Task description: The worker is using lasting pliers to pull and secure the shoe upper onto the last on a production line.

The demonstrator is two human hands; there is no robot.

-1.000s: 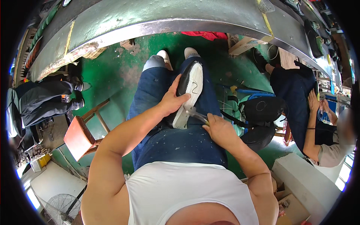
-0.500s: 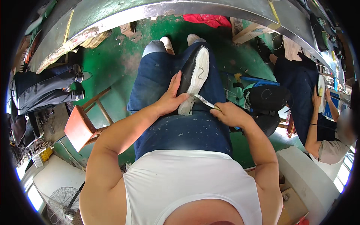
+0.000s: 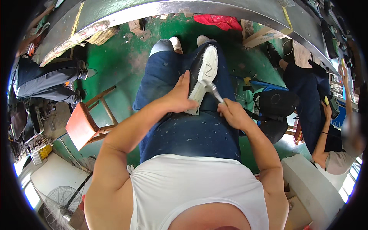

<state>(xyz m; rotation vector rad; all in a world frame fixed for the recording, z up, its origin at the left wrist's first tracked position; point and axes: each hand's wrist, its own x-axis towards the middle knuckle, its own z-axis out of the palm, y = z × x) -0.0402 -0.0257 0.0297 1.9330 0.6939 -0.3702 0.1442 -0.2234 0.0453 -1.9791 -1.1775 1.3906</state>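
Note:
A black shoe upper (image 3: 195, 70) lies sole up across my lap, its toe pointing away from me. Its pale underside (image 3: 209, 63) bears a thin, curved dark mark. My left hand (image 3: 181, 94) grips the shoe from the left, fingers along its side and thumb near the heel end. In my right hand (image 3: 234, 113) is a hammer (image 3: 215, 92) with a shiny metal shaft. The hammer's head is blurred and overlaps the right edge of the underside; whether it touches cannot be told. My right fingers are wrapped round the handle.
A metal-edged bench (image 3: 165, 8) curves across the far side. An orange-seated stool (image 3: 81, 124) stands to the left, a dark bag (image 3: 276, 102) to the right. At the far right a co-worker's hand (image 3: 326, 111) is at work. Red cloth (image 3: 218, 21) lies on the green floor.
My right hand has shifted slightly right, and the hammer head has moved up the underside, away from the heel end. My left hand still holds the shoe. The whole view has shifted a little.

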